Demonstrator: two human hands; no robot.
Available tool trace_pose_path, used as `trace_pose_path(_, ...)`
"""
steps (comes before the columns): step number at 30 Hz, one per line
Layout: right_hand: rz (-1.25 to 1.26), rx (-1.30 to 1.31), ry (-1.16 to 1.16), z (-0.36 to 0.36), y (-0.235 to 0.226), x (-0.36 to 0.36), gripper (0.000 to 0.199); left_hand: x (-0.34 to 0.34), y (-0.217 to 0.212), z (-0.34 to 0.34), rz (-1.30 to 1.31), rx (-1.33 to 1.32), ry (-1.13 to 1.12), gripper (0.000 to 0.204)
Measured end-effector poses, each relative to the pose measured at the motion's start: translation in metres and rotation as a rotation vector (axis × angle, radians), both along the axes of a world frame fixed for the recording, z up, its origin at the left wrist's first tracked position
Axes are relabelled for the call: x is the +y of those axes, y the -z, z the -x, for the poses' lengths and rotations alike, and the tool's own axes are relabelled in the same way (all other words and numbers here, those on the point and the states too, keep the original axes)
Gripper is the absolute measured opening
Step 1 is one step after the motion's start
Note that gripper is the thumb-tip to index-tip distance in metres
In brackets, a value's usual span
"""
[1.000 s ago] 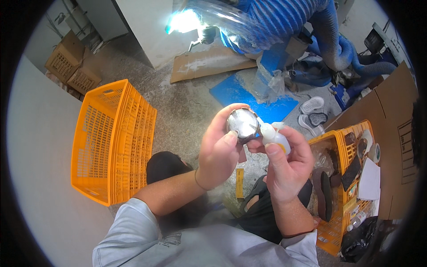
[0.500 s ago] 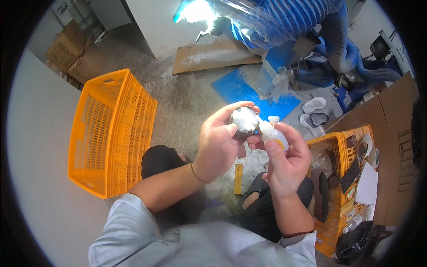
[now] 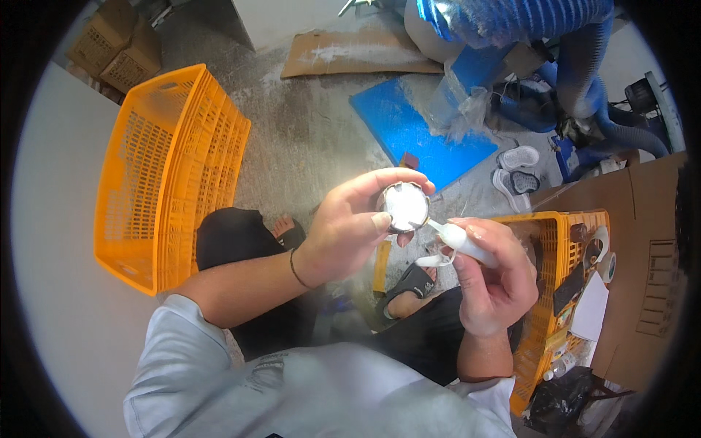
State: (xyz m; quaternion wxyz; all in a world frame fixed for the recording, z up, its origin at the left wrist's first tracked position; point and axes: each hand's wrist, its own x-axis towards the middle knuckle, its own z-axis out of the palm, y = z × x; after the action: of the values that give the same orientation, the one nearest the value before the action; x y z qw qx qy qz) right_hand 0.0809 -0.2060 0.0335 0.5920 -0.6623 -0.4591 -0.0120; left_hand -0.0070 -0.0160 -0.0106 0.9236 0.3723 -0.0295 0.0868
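Note:
My left hand point(image 3: 343, 235) is closed around the edge of a round, cup-like piece point(image 3: 407, 207) with a bright white-silver face and a dark, notched rim. Thumb and fingers pinch it from the left, and its face is turned up toward me. In my right hand point(image 3: 498, 281) is a small white squeeze bottle point(image 3: 467, 244), lying tilted with its thin nozzle pointing left. The nozzle tip meets the right side of the round piece's rim; whether it touches I cannot tell. A white cap point(image 3: 435, 260) hangs from the bottle by a strap below the nozzle.
Stacked yellow crates point(image 3: 179, 179) stand at left. Another yellow crate point(image 3: 544, 325) at right holds tape rolls and scraps, beside a cardboard sheet point(image 3: 642, 241). A blue board point(image 3: 420, 135), white shoe soles point(image 3: 515, 171) and a blue ribbed hose point(image 3: 591, 87) lie ahead.
The bottle has turned from fairly upright to lying tilted, its cap now hanging below. My right hand has moved slightly right and down. The view has shifted downward.

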Motion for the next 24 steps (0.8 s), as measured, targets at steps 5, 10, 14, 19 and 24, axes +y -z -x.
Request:
trace_pose_path(5, 0.146, -0.255, -0.007, -0.003, -0.008, 0.002, 0.03, 0.003, 0.007, 0.011, -0.141, 0.042, -0.007, 0.059)
trace_pose_path(10, 0.199, -0.287, -0.025, -0.001, -0.008, 0.005, 0.028, 0.003, 0.01, 0.012, -0.261, 0.037, -0.074, 0.067)
trace_pose_path(14, 0.195, -0.288, -0.048, -0.002, -0.008, 0.006, 0.027, 0.007, 0.012, 0.009, -0.302, -0.001, -0.035, 0.066)
trace_pose_path(19, 0.206, -0.29, -0.064, -0.002, -0.009, 0.006, 0.026, 0.008, 0.013, 0.011, -0.305, -0.018, 0.001, 0.067)
trace_pose_path(24, 0.211, -0.301, -0.078, -0.002, -0.009, 0.005, 0.026, 0.008, 0.012, 0.011, -0.317, -0.026, -0.002, 0.068)
